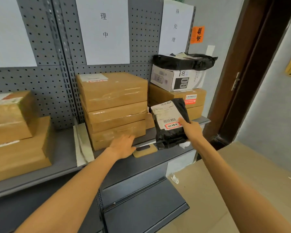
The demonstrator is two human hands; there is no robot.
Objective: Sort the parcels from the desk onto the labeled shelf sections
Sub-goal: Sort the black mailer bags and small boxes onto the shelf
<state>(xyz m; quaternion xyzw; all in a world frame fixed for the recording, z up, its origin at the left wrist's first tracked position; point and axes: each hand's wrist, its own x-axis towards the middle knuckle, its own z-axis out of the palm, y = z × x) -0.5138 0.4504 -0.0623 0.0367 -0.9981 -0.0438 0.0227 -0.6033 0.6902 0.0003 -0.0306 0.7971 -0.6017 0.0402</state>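
On the grey shelf [65, 158], middle section under the paper sign [104, 29], sits a stack of three taped brown boxes [114, 108]. Left hand [123, 145] rests flat against the front of the bottom box, fingers pretty much straight, not gripping anything. Right hand [191, 130] has the black mailer [170, 123] pinched, thumb over the white label near the red-bordered sticker, with the bag held upright just right of the stack and its bottom edge around the shelf lip. Behind it, in the right section, there's a brown box [178, 96] with a white carton [175, 78] on top and another black bag [185, 60] on that. More brown boxes [15, 132] sit piled at far left.
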